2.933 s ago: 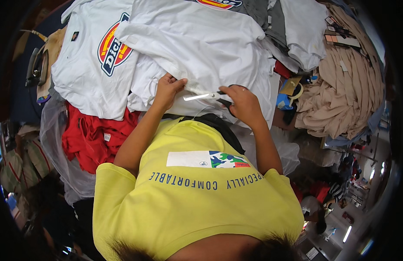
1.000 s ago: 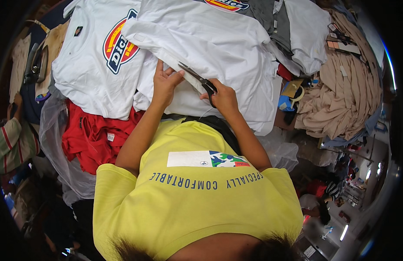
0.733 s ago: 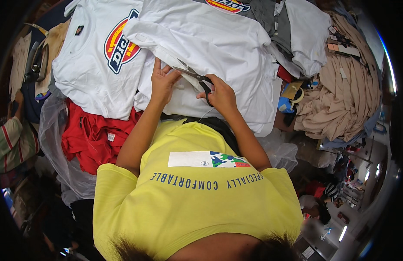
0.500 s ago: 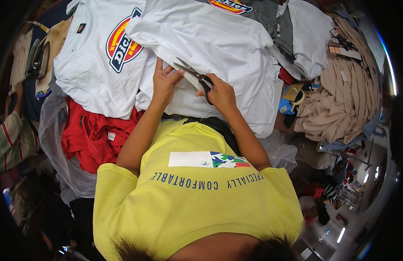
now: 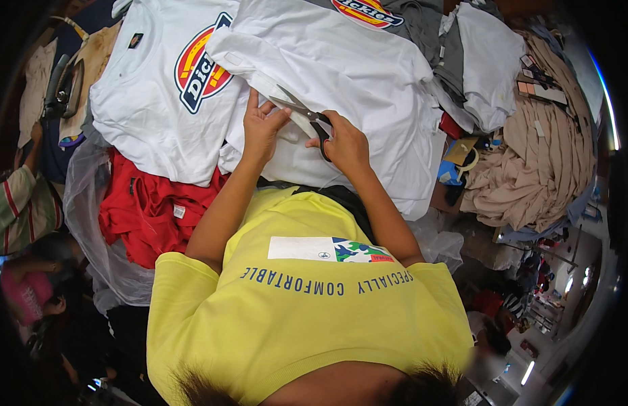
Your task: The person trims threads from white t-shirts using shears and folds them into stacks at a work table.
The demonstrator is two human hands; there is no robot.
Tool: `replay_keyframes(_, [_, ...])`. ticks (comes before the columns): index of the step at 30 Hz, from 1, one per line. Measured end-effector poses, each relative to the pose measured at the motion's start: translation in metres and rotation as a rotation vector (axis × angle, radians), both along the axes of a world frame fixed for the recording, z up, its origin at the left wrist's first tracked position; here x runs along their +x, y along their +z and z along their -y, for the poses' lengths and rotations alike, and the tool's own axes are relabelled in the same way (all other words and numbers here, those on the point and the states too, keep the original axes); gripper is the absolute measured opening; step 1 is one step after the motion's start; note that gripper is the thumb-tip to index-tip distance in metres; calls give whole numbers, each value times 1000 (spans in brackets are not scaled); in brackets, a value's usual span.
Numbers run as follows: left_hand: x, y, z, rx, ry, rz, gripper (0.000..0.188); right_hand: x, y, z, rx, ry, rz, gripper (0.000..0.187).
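A pair of black-handled scissors (image 5: pixel 316 118) is in my right hand (image 5: pixel 348 141), its fingers closed round the handles. The blades stand apart and point up and left, over a white T-shirt (image 5: pixel 341 68) spread before me. My left hand (image 5: pixel 262 130) lies at the shirt's edge, just left of the blade tips. Its thumb and fingers appear to pinch the white cloth there, with the index finger stretched along it; the exact grip is partly hidden. Another white T-shirt (image 5: pixel 141 108) with a red, yellow and blue print lies to the left.
Red garments (image 5: pixel 158 216) sit in clear plastic at the left. Beige garments (image 5: pixel 510 169) are heaped at the right, near a tape roll (image 5: pixel 468 160). A grey garment (image 5: pixel 429 40) lies at the back. An iron (image 5: pixel 62 91) and a co-worker's striped sleeve (image 5: pixel 23 203) are far left.
The whole view has shifted slightly, so the shirts appear a little to the right. The scissor blades look somewhat wider apart. Both hands keep nearly the same place on the cloth.
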State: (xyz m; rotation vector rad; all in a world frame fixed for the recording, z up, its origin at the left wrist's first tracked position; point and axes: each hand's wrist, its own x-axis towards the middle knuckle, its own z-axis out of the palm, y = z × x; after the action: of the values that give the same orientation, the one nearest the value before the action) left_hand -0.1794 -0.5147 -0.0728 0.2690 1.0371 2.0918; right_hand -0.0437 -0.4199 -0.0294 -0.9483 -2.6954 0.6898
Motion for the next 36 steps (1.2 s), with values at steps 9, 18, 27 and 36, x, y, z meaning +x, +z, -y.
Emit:
replay_keyframes(9, [-10, -6, 0, -38, 26, 56, 80, 9, -16, -1, -122, -28, 5, 44])
replay_keyframes(18, [-9, -7, 2, -9, 26, 39, 82, -10, 3, 4, -55, -6, 27, 54])
replay_keyframes(27, [-5, -7, 2, -24, 9, 59, 81, -1, -3, -2, -378, -62, 103, 56])
replay_keyframes(36, [-4, -9, 4, -7, 6, 40, 81, 1, -4, 4, -156, -30, 24, 74])
